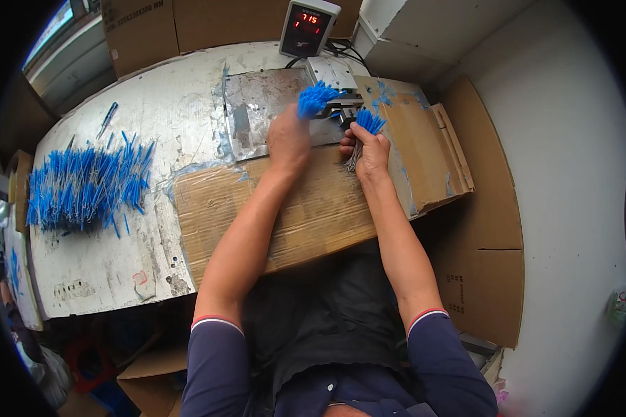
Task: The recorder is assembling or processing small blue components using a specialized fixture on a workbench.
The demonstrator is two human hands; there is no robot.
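Observation:
My left hand (289, 144), slightly blurred, is closed round a thick bundle of thin blue-tipped wire-like pieces (316, 99), whose blue ends fan out above the fist. Closed on a smaller bundle of the same kind (370, 121), my right hand (374, 153) has the thumb pressed against it. Blue ends show above that thumb, and grey stems hang below the fingers. Both hands are just in front of a small metal bench machine (346, 111) with a dark block at its front. The left bundle partly covers the machine.
A large pile of similar blue pieces (90, 186) lies on the white worktable (111, 267) at left, near a pen (107, 118). Behind the machine stands a box with a red lit display (309, 29) and cables. Cardboard (271, 222) covers the table's front edge; a wall rises at right.

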